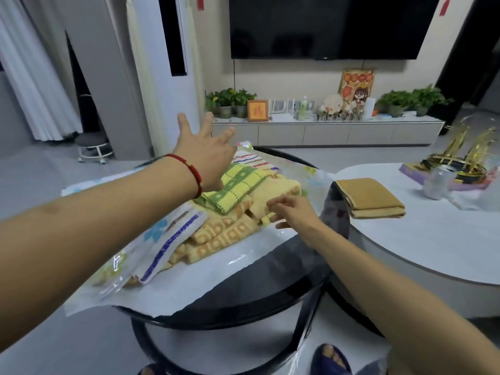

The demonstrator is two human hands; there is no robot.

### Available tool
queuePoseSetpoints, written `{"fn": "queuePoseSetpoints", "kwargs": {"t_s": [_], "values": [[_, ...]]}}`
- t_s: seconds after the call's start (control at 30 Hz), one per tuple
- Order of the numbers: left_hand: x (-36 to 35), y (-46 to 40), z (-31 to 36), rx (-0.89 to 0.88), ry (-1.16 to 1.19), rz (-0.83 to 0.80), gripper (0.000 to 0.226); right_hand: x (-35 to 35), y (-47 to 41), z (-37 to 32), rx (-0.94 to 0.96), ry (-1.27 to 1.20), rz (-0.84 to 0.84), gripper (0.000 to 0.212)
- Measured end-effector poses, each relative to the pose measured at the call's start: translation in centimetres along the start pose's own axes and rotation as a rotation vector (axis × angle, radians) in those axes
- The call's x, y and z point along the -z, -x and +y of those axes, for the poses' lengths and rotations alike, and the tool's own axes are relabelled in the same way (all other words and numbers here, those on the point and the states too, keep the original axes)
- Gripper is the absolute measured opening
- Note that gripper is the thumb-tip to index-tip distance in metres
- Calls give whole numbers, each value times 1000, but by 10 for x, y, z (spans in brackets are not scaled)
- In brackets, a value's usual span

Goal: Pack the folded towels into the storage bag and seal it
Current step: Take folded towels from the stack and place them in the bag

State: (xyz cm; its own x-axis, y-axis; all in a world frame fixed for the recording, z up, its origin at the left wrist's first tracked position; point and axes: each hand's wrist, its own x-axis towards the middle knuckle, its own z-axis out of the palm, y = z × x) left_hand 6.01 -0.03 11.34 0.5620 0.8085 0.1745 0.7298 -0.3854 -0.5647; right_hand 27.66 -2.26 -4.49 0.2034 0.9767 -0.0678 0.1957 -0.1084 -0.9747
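A clear storage bag (205, 272) with flower prints and a blue zip strip lies across a round black table (270, 307). Inside it sit folded towels: a yellow-orange patterned stack (224, 234), a yellow and green checked towel (235, 188) on top, and a striped towel (251, 159) behind. My left hand (205, 152), with a red cord at the wrist, hovers spread-fingered above the far end of the pile. My right hand (295, 212) touches the right edge of the yellow stack with loosely curled fingers. A tan folded towel (370, 197) lies apart on the white table.
A white oval table (419, 253) stands to the right, with a silver can (439, 182) and a gold ship model (465, 155) on it. A TV cabinet with plants runs along the back wall. A small stool (93, 147) stands at the left. My feet show below the black table.
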Motion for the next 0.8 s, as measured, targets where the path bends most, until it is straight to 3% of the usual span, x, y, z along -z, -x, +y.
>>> {"fn": "queuePoseSetpoints", "kwargs": {"t_s": [0.2,0.43,0.53,0.67,0.8], "values": [[-15,-23,51,-98,61,54,61,110,-5,44,27,16,293,20],[-23,-56,92,-164,64,99,60,198,-39,88,-12,448,546,23],[-25,-72,106,-182,68,116,61,227,-62,98,-64,633,541,39],[-33,-92,122,-192,81,138,64,259,-97,113,-139,841,507,40],[-42,-105,128,-202,108,167,65,279,-134,127,-256,797,479,52]]}}
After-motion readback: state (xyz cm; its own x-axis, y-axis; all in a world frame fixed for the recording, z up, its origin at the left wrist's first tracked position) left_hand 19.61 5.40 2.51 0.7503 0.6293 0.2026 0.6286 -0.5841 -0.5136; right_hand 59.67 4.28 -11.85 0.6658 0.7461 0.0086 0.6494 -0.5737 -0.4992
